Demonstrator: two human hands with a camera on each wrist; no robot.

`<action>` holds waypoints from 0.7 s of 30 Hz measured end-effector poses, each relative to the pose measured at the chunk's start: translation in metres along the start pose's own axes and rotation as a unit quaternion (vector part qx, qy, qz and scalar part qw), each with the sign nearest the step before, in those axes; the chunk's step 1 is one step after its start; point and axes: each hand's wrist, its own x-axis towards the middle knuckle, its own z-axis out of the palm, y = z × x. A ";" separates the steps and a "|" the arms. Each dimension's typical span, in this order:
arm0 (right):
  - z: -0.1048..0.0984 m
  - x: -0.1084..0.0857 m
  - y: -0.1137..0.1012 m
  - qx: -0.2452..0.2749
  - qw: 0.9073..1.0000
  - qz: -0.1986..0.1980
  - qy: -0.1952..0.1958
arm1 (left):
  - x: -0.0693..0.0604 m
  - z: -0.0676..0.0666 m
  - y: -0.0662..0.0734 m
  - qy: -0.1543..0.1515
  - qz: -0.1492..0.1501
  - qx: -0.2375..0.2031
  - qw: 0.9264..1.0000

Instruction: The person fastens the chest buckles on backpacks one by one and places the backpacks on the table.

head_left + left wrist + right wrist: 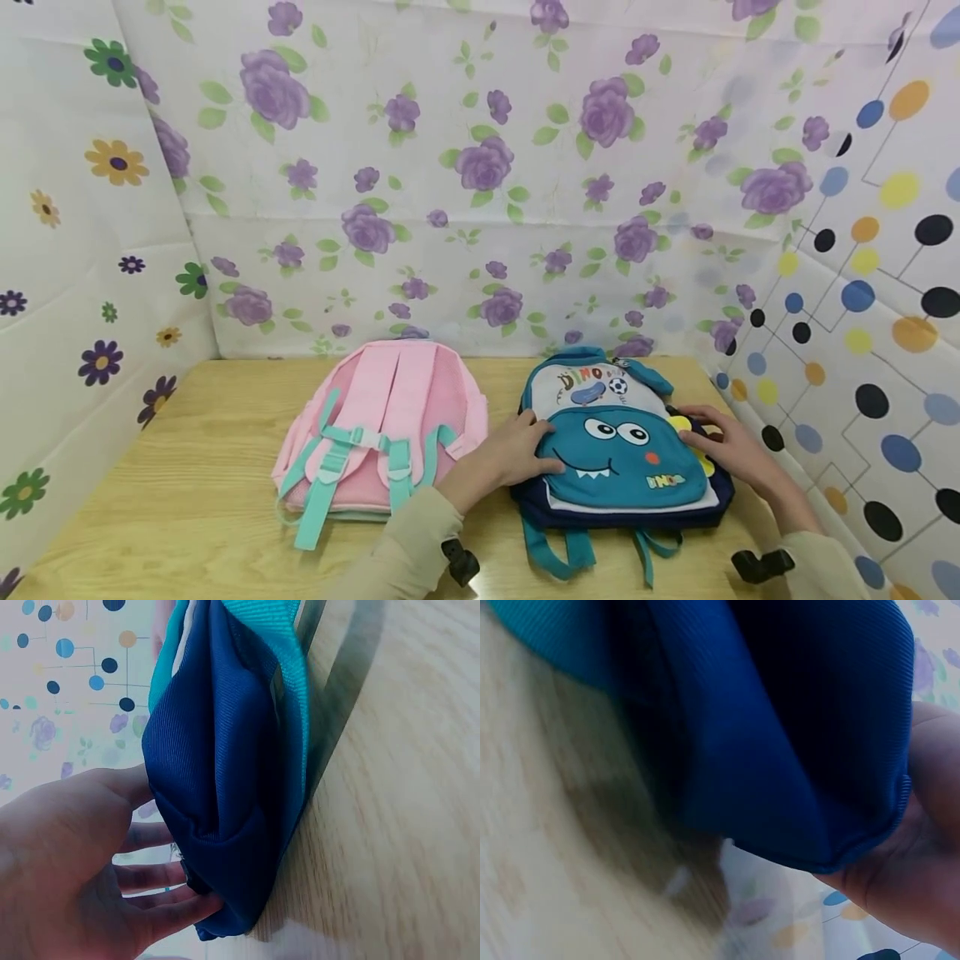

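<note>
Behind, a floral sheet [450,200]; before it, a wood-grained bench [187,483] with 2 backpacks side by side. On the right, front up, the teal dinosaur backpack [630,467]; to the left, apart, a pink backpack [408,392], strap side up. Judging by the creased navy side panel [202,750], probably soft, light and hard to break, with slight slip in the smooth cloth. Best taken by both sides at once, clear of the loose teal straps [579,550]. At the left edge, the left hand [517,450], with fingers [154,877] spread, slightly bent, touching cloth without firm hold. At the right edge, by yellow spikes [679,423], the right hand [731,446], fingers partly hidden: impossible to tell whether gripping.
</note>
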 end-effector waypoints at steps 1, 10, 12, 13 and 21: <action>-0.001 -0.001 -0.001 0.002 1.000 0.007 0.001 | 0.001 0.001 0.001 -0.001 -0.002 -0.003 1.000; -0.018 -0.008 -0.014 0.031 0.998 0.046 0.012 | 0.006 0.010 0.010 0.004 -0.017 -0.011 1.000; -0.022 -0.010 -0.016 0.033 0.999 0.040 0.018 | 0.008 0.013 0.012 0.003 -0.017 -0.015 1.000; -0.025 -0.010 -0.017 0.034 0.999 0.036 0.021 | 0.009 0.014 0.013 0.004 -0.018 -0.018 1.000; -0.048 -0.015 -0.033 0.018 0.999 0.037 0.026 | 0.015 0.021 0.022 0.015 -0.010 -0.032 0.999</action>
